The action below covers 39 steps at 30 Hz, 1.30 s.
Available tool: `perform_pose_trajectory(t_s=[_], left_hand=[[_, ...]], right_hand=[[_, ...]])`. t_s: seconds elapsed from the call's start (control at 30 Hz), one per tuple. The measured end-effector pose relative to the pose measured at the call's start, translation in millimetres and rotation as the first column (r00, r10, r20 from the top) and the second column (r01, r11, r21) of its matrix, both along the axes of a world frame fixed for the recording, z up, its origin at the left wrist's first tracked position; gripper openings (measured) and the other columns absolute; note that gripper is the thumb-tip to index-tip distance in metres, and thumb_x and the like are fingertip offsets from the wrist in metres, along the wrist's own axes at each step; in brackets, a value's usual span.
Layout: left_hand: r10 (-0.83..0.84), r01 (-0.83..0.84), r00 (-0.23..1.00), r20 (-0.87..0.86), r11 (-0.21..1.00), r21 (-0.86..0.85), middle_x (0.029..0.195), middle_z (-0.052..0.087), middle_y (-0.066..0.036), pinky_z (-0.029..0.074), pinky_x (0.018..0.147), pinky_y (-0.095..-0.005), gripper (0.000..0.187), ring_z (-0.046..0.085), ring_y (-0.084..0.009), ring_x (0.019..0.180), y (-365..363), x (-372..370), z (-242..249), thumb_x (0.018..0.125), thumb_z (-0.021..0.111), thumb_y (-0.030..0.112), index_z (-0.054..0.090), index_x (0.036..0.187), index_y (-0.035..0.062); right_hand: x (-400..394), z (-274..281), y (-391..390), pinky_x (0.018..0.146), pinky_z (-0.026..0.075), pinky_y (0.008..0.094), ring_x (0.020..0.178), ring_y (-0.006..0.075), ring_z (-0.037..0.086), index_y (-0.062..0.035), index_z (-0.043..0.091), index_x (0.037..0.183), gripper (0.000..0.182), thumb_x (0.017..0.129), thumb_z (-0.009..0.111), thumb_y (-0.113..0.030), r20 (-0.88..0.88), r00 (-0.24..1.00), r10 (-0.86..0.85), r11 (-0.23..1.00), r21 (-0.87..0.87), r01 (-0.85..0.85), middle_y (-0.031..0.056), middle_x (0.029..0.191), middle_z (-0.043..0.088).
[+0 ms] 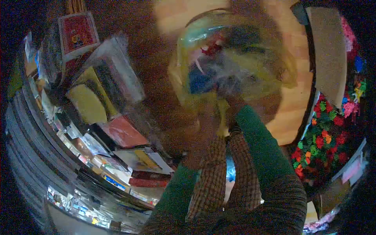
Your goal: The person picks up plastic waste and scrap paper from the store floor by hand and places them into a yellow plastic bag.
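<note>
A yellow see-through plastic bag (178, 84) lies open on the wooden floor before my knees. Inside it are a blue item (199, 81), a small red item (211, 47) and crumpled clear plastic (239, 70); their kinds are too blurred to tell. My left hand (201, 123), in a green sleeve, grips the near edge of the bag. My right hand (232, 98) reaches over that edge into the bag's mouth, close to the blue item and the clear plastic. Its fingers are dark and smeared, so what they touch is hidden.
On the left lie plastic-wrapped packets (127, 70), a yellow packet (86, 103), a pinkish packet (123, 131) and a red patterned box (78, 33). Red and green artificial flowers (323, 137) are heaped at the right, below a cardboard panel (329, 55). Stocked shelves run along the lower left.
</note>
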<state>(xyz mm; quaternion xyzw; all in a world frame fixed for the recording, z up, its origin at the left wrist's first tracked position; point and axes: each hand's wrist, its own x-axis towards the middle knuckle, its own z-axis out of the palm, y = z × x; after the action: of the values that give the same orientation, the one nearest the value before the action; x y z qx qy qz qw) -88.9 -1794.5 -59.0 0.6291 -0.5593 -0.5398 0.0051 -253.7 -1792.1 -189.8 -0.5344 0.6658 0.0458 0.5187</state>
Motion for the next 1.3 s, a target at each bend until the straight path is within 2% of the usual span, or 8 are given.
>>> perform_pose_trajectory(t_s=[0.3, 0.43, 0.63, 0.73, 0.83, 1.1, 1.2, 1.3], left_hand=[[-0.453, 0.772, 0.636, 0.625, 0.352, -0.530, 0.093, 0.055, -0.012, 0.040, 0.078, -0.0407, 0.039, 0.050, -0.0266, 0.088, -74, -42, -216, 0.069, 0.048, 0.018, 0.048, 0.106, 0.0051], [-0.665, 0.787, 0.616, 0.422, 0.545, -0.290, 0.097, 0.053, -0.015, 0.035, 0.083, -0.0443, 0.040, 0.049, -0.0308, 0.089, -103, -57, -151, 0.068, 0.047, 0.017, 0.048, 0.106, 0.0039], [-0.733, 0.603, 0.662, 0.156, 0.398, -0.692, 0.102, 0.050, -0.018, 0.034, 0.084, -0.0458, 0.038, 0.048, -0.0315, 0.094, -96, 5, -166, 0.070, 0.044, 0.017, 0.047, 0.105, 0.0022], [-0.523, 0.514, 0.852, -0.022, 0.844, -0.156, 0.102, 0.050, -0.017, 0.034, 0.084, -0.0436, 0.037, 0.048, -0.0302, 0.094, -99, -3, -90, 0.072, 0.043, 0.018, 0.047, 0.105, 0.0021], [-0.196, 0.216, 0.974, -0.110, 0.951, 0.223, 0.102, 0.050, -0.016, 0.035, 0.084, -0.0414, 0.036, 0.048, -0.0288, 0.094, -93, -15, -11, 0.073, 0.043, 0.018, 0.048, 0.105, 0.0020], [-0.083, 0.159, 0.973, -0.214, 0.915, 0.371, 0.102, 0.050, -0.014, 0.036, 0.084, -0.0356, 0.033, 0.048, -0.0252, 0.093, -52, -127, 178, 0.078, 0.041, 0.020, 0.048, 0.104, 0.0017], [-0.366, 0.410, 0.911, -0.191, 0.851, 0.328, 0.102, 0.050, -0.013, 0.037, 0.083, -0.0334, 0.032, 0.049, -0.0238, 0.093, -44, -155, 199, 0.079, 0.041, 0.021, 0.048, 0.104, 0.0015], [-0.912, 0.892, 0.411, 0.013, 0.399, -0.210, 0.100, 0.050, -0.010, 0.039, 0.080, -0.0310, 0.032, 0.049, -0.0210, 0.087, -41, -129, 162, 0.075, 0.051, 0.018, 0.048, 0.103, 0.0013]], right_hand=[[-108, 148, 39, 0.082, 0.040, 0.0331, 0.101, 0.0243, 0.045, -0.0091, 0.042, 0.115, 0.050, 0.068, 0.057, -0.006, 0.128, 0.858, -0.498, 0.820, -0.252, 0.514, 0.0105, 0.116, 0.043], [-123, 202, 3, 0.072, 0.044, 0.0321, 0.086, 0.0220, 0.051, -0.0077, 0.048, 0.107, 0.039, 0.069, 0.057, -0.007, -0.089, 0.795, -0.600, 0.756, -0.388, 0.527, 0.0104, 0.107, 0.048], [-161, 155, -6, 0.062, 0.046, 0.0333, 0.066, 0.0223, 0.055, -0.0038, 0.056, 0.091, 0.023, 0.069, 0.057, -0.009, -0.361, 0.844, -0.396, 0.900, -0.334, 0.280, 0.0120, 0.082, 0.056], [-168, 157, 2, 0.060, 0.046, 0.0339, 0.061, 0.0228, 0.055, -0.0025, 0.057, 0.088, 0.020, 0.069, 0.057, -0.009, -0.411, 0.861, -0.299, 0.954, -0.149, 0.260, 0.0121, 0.074, 0.058], [-155, 188, 41, 0.059, 0.045, 0.0319, 0.063, 0.0213, 0.055, -0.0015, 0.056, 0.087, 0.019, 0.069, 0.057, -0.008, 0.299, 0.576, -0.761, 0.417, -0.455, 0.787, 0.0120, 0.076, 0.058], [-39, 278, 46, 0.069, 0.043, 0.0327, 0.076, 0.0236, 0.053, -0.0002, 0.051, 0.095, 0.033, 0.066, 0.062, -0.012, 0.477, 0.533, -0.699, 0.468, -0.258, 0.845, 0.0143, 0.088, 0.054], [-10, 289, 87, 0.070, 0.042, 0.0338, 0.078, 0.0252, 0.052, 0.0009, 0.050, 0.096, 0.038, 0.065, 0.063, -0.016, 0.531, 0.398, -0.748, 0.328, -0.226, 0.917, 0.0158, 0.090, 0.053], [7, 281, 159, 0.071, 0.042, 0.0349, 0.080, 0.0268, 0.052, 0.0020, 0.048, 0.098, 0.044, 0.063, 0.065, -0.019, 0.400, 0.094, -0.912, 0.007, -0.212, 0.977, 0.0173, 0.092, 0.053]])
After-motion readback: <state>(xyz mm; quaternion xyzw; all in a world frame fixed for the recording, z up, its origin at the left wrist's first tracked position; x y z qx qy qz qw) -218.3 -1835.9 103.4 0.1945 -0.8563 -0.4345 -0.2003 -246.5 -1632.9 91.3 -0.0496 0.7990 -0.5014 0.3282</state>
